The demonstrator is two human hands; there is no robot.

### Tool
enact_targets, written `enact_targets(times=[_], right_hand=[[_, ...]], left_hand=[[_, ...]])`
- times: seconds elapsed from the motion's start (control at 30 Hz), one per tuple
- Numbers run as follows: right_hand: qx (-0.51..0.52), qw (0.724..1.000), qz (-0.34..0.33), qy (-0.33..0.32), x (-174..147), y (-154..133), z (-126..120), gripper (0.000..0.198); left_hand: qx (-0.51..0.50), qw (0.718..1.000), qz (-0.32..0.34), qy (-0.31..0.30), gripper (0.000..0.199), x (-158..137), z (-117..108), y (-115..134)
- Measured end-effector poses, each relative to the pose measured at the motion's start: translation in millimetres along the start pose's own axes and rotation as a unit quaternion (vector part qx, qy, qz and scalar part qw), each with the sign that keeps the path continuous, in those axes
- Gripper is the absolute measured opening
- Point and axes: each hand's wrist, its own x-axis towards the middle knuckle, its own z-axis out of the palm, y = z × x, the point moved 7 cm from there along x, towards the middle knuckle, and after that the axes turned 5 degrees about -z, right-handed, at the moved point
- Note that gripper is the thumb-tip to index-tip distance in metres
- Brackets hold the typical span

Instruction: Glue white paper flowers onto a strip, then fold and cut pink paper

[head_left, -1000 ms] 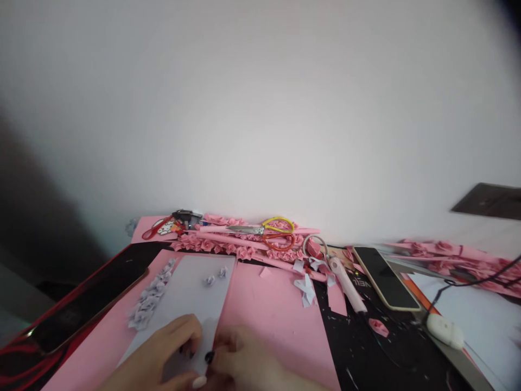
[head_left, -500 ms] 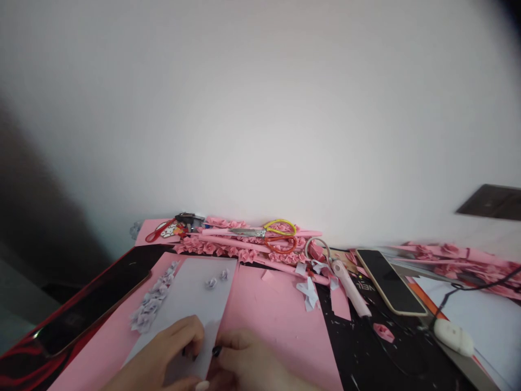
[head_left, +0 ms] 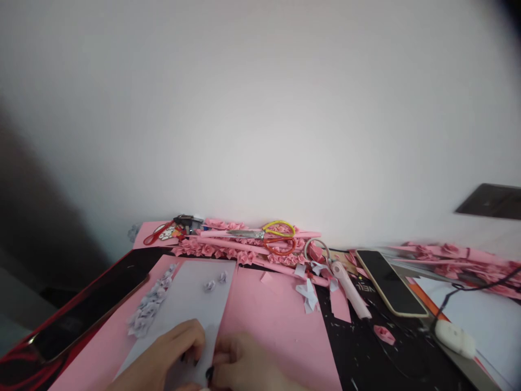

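At the bottom edge of the view my left hand [head_left: 173,350] rests over a long white paper sheet [head_left: 195,298], fingers curled inward. My right hand [head_left: 246,361] is close beside it at the sheet's right edge, thumb and fingers pinched together. Whatever sits between the fingertips of both hands is hidden and too low in the frame to make out. Two small pale paper roses [head_left: 215,282] lie on the sheet's far end. Along its left side runs a cluster of pale paper roses [head_left: 150,307]. Beneath everything is pink paper [head_left: 280,320].
Scissors [head_left: 260,234] with yellow and red handles lie on pink paper flowers by the wall. Farther right are a pink wand-shaped tool [head_left: 350,290] with a cord, paper scraps [head_left: 308,296], a phone [head_left: 391,282] and a white case [head_left: 455,338]. Another phone [head_left: 91,309] lies left.
Both hands stay at almost the same spot with slight finger movement. The right hand's fingers have shifted a little lower and left. The view has moved very slightly.
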Motion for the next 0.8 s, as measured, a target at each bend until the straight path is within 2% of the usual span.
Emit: enact_targets(times=[0.1,0.2,0.27,0.43,0.67,0.8], right_hand=[[-0.061,0.995,0.037,0.069,2.2,8.1,-11.7,0.029],[-0.105,0.987,0.039,0.117,5.6,15.3,-21.5,0.018],[-0.1,0.988,0.029,0.112,8.8,20.0,-22.8,0.011],[-0.07,0.993,0.012,0.092,14.0,28.6,-22.7,0.019],[-0.021,0.998,0.003,0.052,10.4,19.3,-11.7,0.022],[-0.059,0.995,0.008,0.078,9.9,18.5,-13.6,0.027]], left_hand=[[0.011,1.0,-0.016,-0.004,0.019,1.4,-0.9,5.9],[0.014,1.0,-0.027,0.0,0.023,1.6,-2.0,9.2],[0.01,1.0,-0.023,0.004,0.024,0.9,-3.2,10.8],[0.002,1.0,-0.016,0.013,0.022,-0.9,-7.1,14.1],[-0.008,1.0,0.004,0.016,0.021,-0.6,-8.9,14.6],[0.002,0.999,-0.007,0.035,0.023,0.0,-9.3,12.8]])
